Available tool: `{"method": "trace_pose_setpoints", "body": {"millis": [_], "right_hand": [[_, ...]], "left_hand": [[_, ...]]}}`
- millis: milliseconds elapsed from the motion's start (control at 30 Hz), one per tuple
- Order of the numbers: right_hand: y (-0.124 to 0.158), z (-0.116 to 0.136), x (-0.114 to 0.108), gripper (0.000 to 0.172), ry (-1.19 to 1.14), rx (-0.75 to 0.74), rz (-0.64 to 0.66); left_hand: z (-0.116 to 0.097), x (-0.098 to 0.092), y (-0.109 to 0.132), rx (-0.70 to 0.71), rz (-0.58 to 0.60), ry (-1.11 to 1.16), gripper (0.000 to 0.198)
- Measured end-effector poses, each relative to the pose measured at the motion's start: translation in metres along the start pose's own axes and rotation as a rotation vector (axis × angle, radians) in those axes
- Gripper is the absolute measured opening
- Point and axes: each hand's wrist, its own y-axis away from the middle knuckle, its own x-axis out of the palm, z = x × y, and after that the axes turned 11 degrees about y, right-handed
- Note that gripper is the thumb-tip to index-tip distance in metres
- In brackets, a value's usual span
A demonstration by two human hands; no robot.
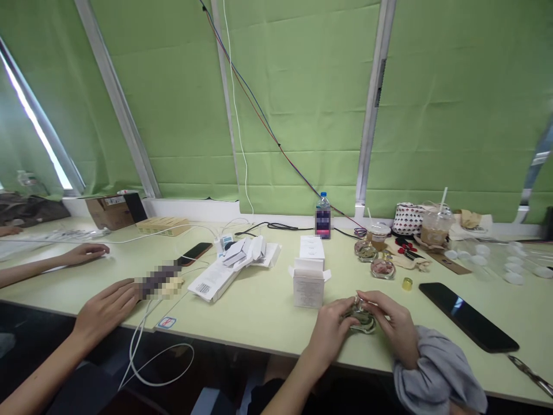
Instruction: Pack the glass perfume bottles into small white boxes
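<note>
Near the table's front edge, my left hand point(330, 329) holds the side of a small round clear-glass bottle point(364, 325) with greenish contents. The fingertips of my right hand point(392, 323) pinch at the top of this bottle, where a small shiny part shows; its exact shape is partly covered by the fingers. A grey scrunched sleeve covers my right forearm. Just ahead of my left hand stands a white carton point(308, 290) with its flaps open. Beyond my right hand are a similar glass piece with pink contents point(382, 269), a greenish one point(365, 251) and a gold cap point(406, 283).
A large black phone point(469, 317) lies to the right, near metal pliers or scissors point(531, 374). White flattened boxes point(235, 262) are piled left of centre. A bottle point(322, 219) and drink cups point(435, 227) stand behind. At left rests a co-worker's hand point(108, 308), beside white cables point(133, 346).
</note>
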Motion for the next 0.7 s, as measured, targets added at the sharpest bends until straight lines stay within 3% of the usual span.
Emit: {"method": "trace_pose_setpoints", "body": {"millis": [133,233,300,367,467,600,667,700], "right_hand": [[0.001,0.000,0.001,0.022,0.068,-0.002,0.017],[0.002,0.001,-0.002,0.024,0.099,0.046,0.096],[0.003,0.004,-0.008,0.031,0.086,0.086,0.160],[0.002,0.007,-0.013,0.041,0.098,0.081,0.208],[0.002,0.013,-0.016,0.051,0.214,0.001,0.264],[0.004,0.013,-0.008,0.050,0.387,-0.015,0.318],[0.002,0.011,-0.004,0.047,0.440,-0.020,0.345],[0.000,0.011,-0.004,0.046,0.453,-0.028,0.361]], "left_hand": [[0.004,0.000,0.001,-0.008,0.011,-0.046,0.042],[0.009,0.001,0.006,0.035,-0.024,-0.163,0.055],[0.011,-0.001,0.013,0.198,-0.055,-0.289,0.067],[0.011,-0.006,0.020,0.446,-0.109,-0.434,0.071],[0.011,-0.020,0.030,0.677,-0.303,-0.576,0.070],[0.014,-0.051,0.031,0.601,-0.626,-0.483,0.068],[0.013,-0.067,0.026,0.433,-0.684,-0.384,0.070],[0.012,-0.073,0.022,0.330,-0.654,-0.340,0.071]]}}
